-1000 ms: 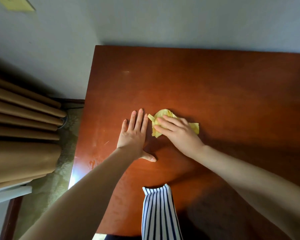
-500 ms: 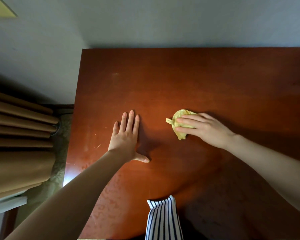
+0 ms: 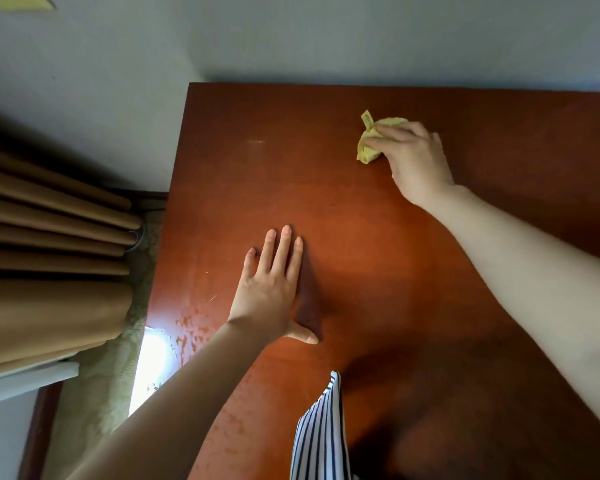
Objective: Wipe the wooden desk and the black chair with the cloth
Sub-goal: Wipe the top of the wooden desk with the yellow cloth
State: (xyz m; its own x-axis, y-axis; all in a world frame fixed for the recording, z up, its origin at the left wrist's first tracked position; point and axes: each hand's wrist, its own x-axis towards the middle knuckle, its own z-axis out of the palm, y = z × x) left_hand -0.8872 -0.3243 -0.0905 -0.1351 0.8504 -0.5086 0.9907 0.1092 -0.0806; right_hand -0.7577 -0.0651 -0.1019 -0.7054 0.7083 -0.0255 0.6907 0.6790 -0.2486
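Desk: reddish-brown wooden desk [image 3: 361, 237], pushed into the corner so its far edge meets the grey wall [image 3: 326, 36].

Cloth: small yellow cloth [image 3: 369, 147], all bunched up and sitting on the desktop toward the far edge, right of the middle. A little tag [image 3: 368, 118] pokes up out of the top of it.

Right hand: the right hand [image 3: 414, 157] is stretched way out across the desk, fingers curled over the wad of cloth and holding it down against the wood. Only the left part of the cloth peeks out past the fingertips.

Left hand: the left hand [image 3: 269, 289] lies flat on the desk, palm down, nearer the left edge. Fingers are straight and close together, thumb stuck out to the side, nothing in it. It's well apart from the cloth.

Surface: there's a bright patch of glare [image 3: 153, 358] on the near-left edge, with blotchy marks around it (can't tell if that's wet or worn finish).

Left of the desk: tan curtain [image 3: 49, 254] hanging in thick folds, just beside the desk's left side.

Bottom of the view: a bit of blue-and-white striped clothing [image 3: 321, 434] hanging over the near edge.
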